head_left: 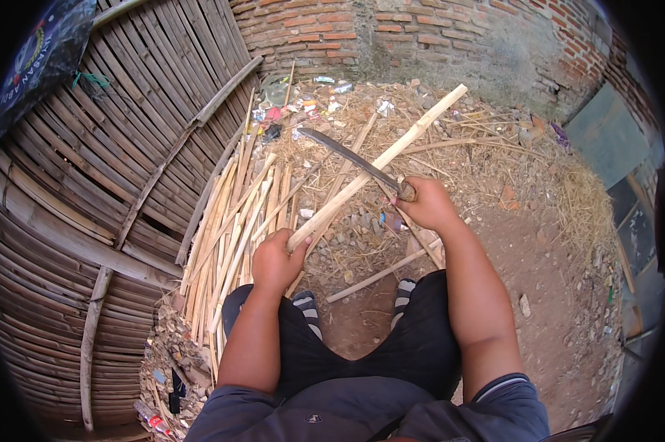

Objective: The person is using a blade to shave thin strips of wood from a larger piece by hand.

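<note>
My left hand (pixel 275 259) is closed around the near end of a pale wooden strip (pixel 413 132), which slants away up to the right. In my right hand (pixel 427 203) is the handle of a machete (pixel 345 152) with a dark, slightly curved blade. That blade points to the far left and crosses over the strip about midway; whether it touches the wood I cannot tell. Beside my left hand lies a heap of similar long strips (pixel 233 221). Another strip (pixel 382 274) rests on the ground between my feet and my right forearm.
A wall of bamboo slats (pixel 74 162) rises on the left, and a brick wall (pixel 435 37) closes the far side. Litter (pixel 314 109), straw (pixel 579 210) and rubble cover the ground. Grey panels (pixel 605 136) lean at the right. A plastic bottle (pixel 154 418) lies at lower left.
</note>
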The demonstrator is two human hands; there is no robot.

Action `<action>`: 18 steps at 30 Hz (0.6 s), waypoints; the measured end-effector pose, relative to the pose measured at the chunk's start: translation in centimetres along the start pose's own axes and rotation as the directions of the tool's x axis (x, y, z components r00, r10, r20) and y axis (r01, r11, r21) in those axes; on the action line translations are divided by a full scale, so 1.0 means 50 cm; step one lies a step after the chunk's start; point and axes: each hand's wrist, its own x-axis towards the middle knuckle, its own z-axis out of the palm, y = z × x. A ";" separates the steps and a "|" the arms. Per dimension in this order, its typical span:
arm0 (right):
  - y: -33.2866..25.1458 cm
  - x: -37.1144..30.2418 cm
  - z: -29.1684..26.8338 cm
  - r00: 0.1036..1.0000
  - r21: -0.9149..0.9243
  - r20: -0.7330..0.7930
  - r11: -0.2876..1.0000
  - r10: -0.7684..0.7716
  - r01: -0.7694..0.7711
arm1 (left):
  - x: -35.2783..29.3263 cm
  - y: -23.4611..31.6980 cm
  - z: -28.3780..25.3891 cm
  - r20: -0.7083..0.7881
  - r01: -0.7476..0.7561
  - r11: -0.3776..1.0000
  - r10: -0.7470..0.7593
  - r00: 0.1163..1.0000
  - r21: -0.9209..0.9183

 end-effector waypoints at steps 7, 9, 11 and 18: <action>-0.065 -0.021 0.025 0.960 -0.200 0.204 0.952 -0.190 0.231 | -0.001 -0.002 -0.005 0.054 0.024 1.000 -0.023 0.998 -0.009; -0.057 -0.017 0.027 0.968 -0.171 0.172 0.962 -0.185 0.214 | 0.000 0.001 -0.007 0.049 0.010 1.000 -0.009 0.999 -0.010; -0.024 -0.005 0.021 0.985 -0.110 0.102 0.983 -0.139 0.150 | 0.001 0.006 -0.009 0.031 0.010 1.000 -0.010 0.999 -0.009; 0.014 0.001 0.006 0.998 0.056 -0.047 0.998 0.035 -0.032 | 0.001 0.010 -0.008 0.021 0.025 1.000 -0.025 0.999 -0.008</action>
